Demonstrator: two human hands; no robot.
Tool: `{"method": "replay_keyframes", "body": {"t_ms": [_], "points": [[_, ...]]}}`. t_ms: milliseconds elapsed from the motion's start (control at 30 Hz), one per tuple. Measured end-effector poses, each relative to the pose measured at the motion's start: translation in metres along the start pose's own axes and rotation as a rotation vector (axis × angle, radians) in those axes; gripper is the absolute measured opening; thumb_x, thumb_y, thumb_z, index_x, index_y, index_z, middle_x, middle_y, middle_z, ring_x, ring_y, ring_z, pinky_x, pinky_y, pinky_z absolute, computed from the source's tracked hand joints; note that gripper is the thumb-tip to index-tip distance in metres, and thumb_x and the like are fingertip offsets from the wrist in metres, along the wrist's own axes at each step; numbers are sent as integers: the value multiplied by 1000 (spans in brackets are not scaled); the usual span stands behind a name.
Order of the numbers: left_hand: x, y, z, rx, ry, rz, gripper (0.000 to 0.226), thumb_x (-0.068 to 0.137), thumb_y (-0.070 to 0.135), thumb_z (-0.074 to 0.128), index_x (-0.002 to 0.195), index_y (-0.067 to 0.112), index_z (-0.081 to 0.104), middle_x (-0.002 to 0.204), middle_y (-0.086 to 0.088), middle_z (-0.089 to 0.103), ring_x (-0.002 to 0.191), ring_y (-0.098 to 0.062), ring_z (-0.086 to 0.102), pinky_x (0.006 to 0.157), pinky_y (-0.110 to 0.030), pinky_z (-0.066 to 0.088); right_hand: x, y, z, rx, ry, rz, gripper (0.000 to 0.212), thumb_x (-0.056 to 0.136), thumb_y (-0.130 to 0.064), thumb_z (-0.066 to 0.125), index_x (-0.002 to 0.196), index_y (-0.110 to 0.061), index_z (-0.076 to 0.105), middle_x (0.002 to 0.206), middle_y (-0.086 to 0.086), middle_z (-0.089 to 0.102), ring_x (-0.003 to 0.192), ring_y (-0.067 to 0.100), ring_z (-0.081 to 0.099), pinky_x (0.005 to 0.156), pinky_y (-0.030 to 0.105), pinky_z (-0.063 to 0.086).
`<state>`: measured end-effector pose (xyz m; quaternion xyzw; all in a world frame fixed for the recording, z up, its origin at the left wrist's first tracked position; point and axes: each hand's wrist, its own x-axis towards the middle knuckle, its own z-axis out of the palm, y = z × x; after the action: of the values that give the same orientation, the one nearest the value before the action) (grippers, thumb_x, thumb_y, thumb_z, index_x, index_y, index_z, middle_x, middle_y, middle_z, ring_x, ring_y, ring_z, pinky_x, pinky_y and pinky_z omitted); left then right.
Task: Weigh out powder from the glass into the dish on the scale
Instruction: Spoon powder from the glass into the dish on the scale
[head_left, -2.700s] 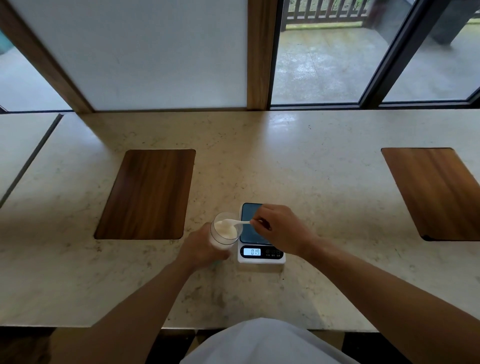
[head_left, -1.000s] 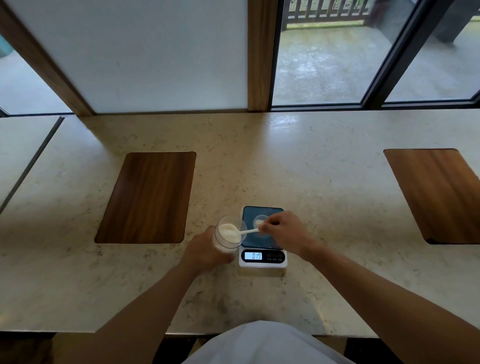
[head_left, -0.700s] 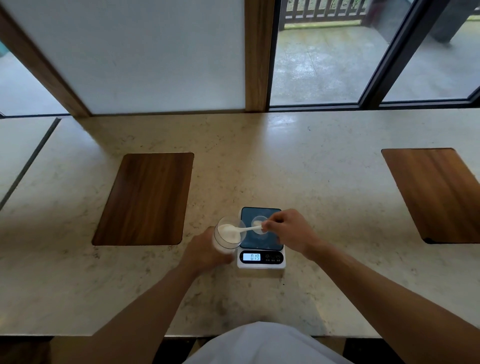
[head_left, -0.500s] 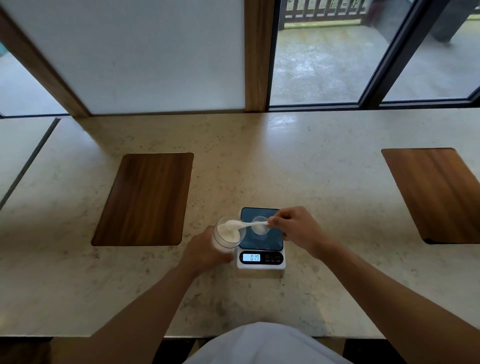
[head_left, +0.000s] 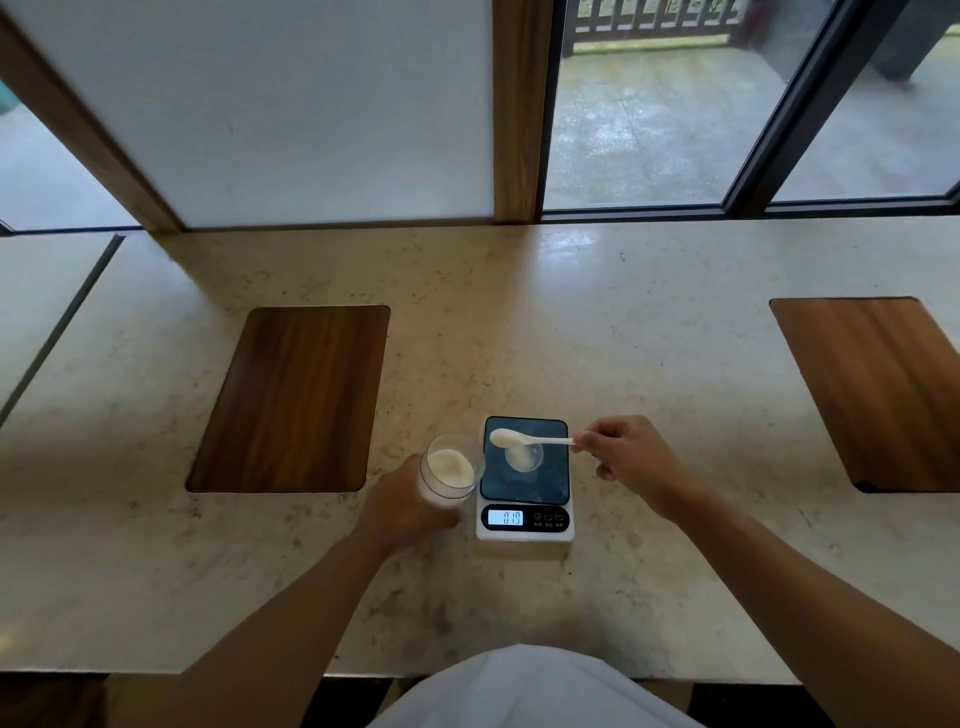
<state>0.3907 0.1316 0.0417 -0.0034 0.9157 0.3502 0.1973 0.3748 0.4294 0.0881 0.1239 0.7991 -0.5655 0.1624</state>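
A clear glass (head_left: 450, 470) part-filled with pale powder stands just left of the scale (head_left: 524, 480), and my left hand (head_left: 402, 506) is wrapped around its near side. A small clear dish (head_left: 523, 457) with a little powder sits on the scale's dark platform. My right hand (head_left: 631, 465) pinches the handle of a white spoon (head_left: 524, 439), whose powder-laden bowl hovers over the far-left part of the platform, just beyond the dish. The lit display (head_left: 505, 517) reads 019.
Two dark wooden panels are set into the beige stone counter, one at the left (head_left: 293, 397) and one at the right (head_left: 878, 389). A window wall runs along the counter's far edge. My white garment shows at the near edge.
The spoon left the glass and travelled right, carrying powder over the scale platform. My right hand drew back to the right of the scale. The glass stays in my left hand.
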Motion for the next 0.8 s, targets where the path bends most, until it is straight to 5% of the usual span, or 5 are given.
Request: {"method": "replay_keyframes", "body": {"t_ms": [433, 800], "points": [[-2, -8, -5, 8, 33, -56, 79, 57, 50, 87, 127, 27, 58, 118, 6, 70, 105, -17, 66, 94, -42, 55, 1, 25, 4, -106, 57, 103, 22, 94, -19, 62, 80, -8, 75, 60, 7, 55, 55, 19, 47, 56, 34, 45], [0, -10, -6, -8, 24, -44, 74, 60, 45, 89, 125, 26, 59, 116, 6, 70, 104, -17, 66, 93, -38, 54, 10, 25, 7, -284, 120, 52, 19, 93, -22, 62, 84, -12, 76, 65, 3, 65, 57, 16, 56, 58, 32, 48]]}}
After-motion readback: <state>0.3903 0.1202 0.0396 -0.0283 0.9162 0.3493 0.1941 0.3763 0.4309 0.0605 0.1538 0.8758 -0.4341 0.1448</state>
